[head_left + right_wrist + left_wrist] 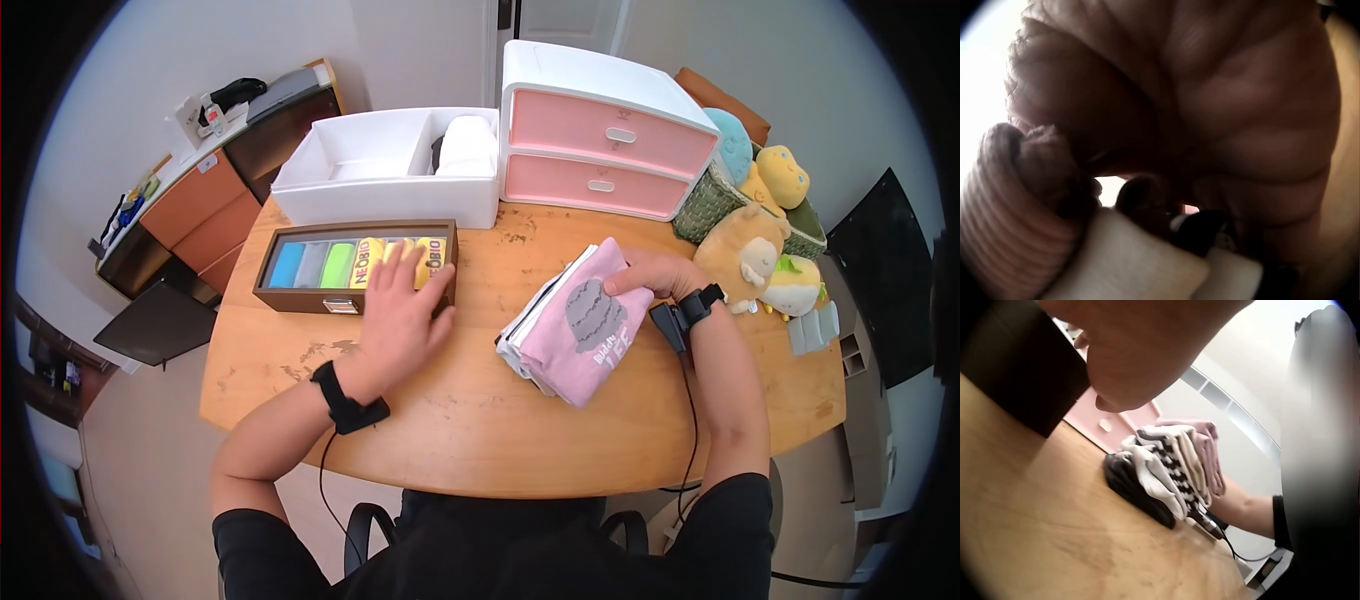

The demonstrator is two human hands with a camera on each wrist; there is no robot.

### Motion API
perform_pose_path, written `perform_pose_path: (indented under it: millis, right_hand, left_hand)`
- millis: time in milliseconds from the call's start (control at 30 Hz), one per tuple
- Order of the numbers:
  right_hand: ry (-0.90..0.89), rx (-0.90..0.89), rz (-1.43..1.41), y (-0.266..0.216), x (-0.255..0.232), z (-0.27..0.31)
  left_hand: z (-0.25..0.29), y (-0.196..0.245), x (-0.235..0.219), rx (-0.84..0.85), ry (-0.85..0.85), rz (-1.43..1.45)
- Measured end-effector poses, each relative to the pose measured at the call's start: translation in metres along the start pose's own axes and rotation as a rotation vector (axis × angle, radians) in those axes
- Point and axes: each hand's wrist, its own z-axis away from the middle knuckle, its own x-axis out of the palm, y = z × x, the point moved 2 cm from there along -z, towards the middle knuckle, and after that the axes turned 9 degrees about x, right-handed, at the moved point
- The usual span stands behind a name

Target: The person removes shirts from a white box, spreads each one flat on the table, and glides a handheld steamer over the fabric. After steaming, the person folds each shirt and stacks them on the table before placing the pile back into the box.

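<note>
In the head view my right hand (655,275) holds a stack of folded clothes over the table, thumb on the top piece. That piece is a pink folded garment (575,335) with a grey print and white letters. From the left wrist, the stack's edge shows pink, beige, a black-and-white checked piece (1169,465), white and black layers. My left hand (400,320) lies with extended fingers over the right part of a brown storage box (300,298). Inside stand rolled pieces: blue (287,265), grey, green, and yellow ones marked NEOBIO (362,262), partly hidden by the fingers.
Behind the box is a white divided bin (385,200) with a white bundle (468,145) in its right compartment. A white drawer unit with pink drawers (600,135) stands beside it. At the right, a woven basket (695,205) and plush toys (745,250) crowd the table edge.
</note>
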Motion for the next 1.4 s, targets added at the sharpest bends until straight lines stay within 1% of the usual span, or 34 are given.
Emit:
perform_pose_path:
  millis: [100, 200, 300, 400, 467, 500, 633, 700, 733, 767, 867, 900, 967, 1000, 1067, 1100, 1167, 1200, 1233, 1267, 1333, 1367, 1400]
  right_hand:
    - [-0.024, 0.04, -0.014, 0.007, -0.002, 0.004]
    - [-0.037, 0.057, -0.018, 0.004, 0.004, 0.017]
    - [-0.077, 0.067, 0.024, 0.009, -0.002, 0.016]
    - [0.031, 0.052, 0.18, -0.007, 0.01, 0.023]
    - [0.283, -0.043, 0.171, -0.012, 0.028, 0.033]
    - [0.408, -0.092, 0.167, -0.008, 0.036, 0.039]
    - [0.995, -0.223, 0.29, 0.032, 0.053, 0.072]
    - [0.947, -0.231, 0.133, 0.061, 0.074, 0.077]
    - [0.922, -0.237, 0.051, 0.069, 0.083, 0.077]
    - [0.715, -0.27, -0.023, 0.064, 0.097, 0.076]
    - [0.569, -0.315, -0.365, 0.062, 0.124, 0.058]
    - [0.556, -0.341, -0.432, 0.059, 0.129, 0.053]
    - [0.609, -0.378, -0.334, 0.055, 0.128, 0.046]
    - [0.629, -0.393, -0.285, 0.052, 0.129, 0.041]
    - [0.609, -0.446, -0.115, 0.031, 0.137, 0.037]
    - [0.599, -0.473, -0.03, 0.023, 0.141, 0.034]
    - [0.761, -0.38, 0.243, 0.026, 0.148, 0.025]
    - [0.84, -0.335, 0.381, 0.026, 0.151, 0.02]
    - [0.722, -0.346, 0.339, 0.011, 0.162, 0.023]
    - [0.669, -0.364, 0.336, 0.006, 0.17, 0.022]
    - [0.566, -0.401, 0.329, 0.003, 0.184, 0.015]
    - [0.56, -0.474, 0.317, 0.006, 0.192, 0.008]
    - [0.506, -0.517, 0.331, 0.002, 0.198, 0.004]
  left_hand:
    - [0.002, -0.015, 0.01, 0.031, -0.099, -0.047]
    - [0.003, -0.024, 0.012, 0.007, -0.114, -0.059]
    - [0.0, -0.035, 0.013, 0.01, -0.117, -0.086]
    - [-0.003, -0.034, 0.014, 0.014, -0.108, -0.092]
    - [-0.002, -0.036, 0.016, 0.026, -0.088, -0.097]
    - [-0.002, -0.037, 0.015, 0.02, -0.105, -0.101]
    - [0.002, -0.044, 0.012, 0.037, -0.118, -0.108]
    - [0.006, -0.048, 0.011, 0.046, -0.116, -0.098]
    - [0.007, -0.049, 0.01, 0.053, -0.116, -0.095]
    - [0.007, -0.049, 0.011, 0.047, -0.123, -0.076]
    - [0.007, -0.041, 0.008, 0.052, -0.077, -0.076]
    - [0.01, -0.034, 0.006, 0.026, -0.057, 0.05]
    - [0.016, -0.011, -0.002, -0.035, -0.012, 0.29]
    - [0.018, 0.003, -0.012, -0.063, -0.026, 0.556]
    - [0.023, 0.03, -0.02, -0.356, -0.195, 1.072]
    - [0.025, 0.041, -0.026, -0.403, -0.208, 1.154]
    - [0.026, 0.057, -0.034, -0.49, -0.23, 1.315]
    - [0.026, 0.061, -0.036, -0.496, -0.222, 1.384]
    - [0.027, 0.064, -0.037, -0.502, -0.215, 1.454]
    - [0.03, 0.066, -0.038, -0.51, -0.21, 1.524]
    - [0.042, 0.069, -0.039, -0.458, -0.184, 1.375]
    - [0.047, 0.069, -0.039, -0.431, -0.173, 1.302]
    - [0.053, 0.063, -0.038, -0.511, -0.162, 1.337]
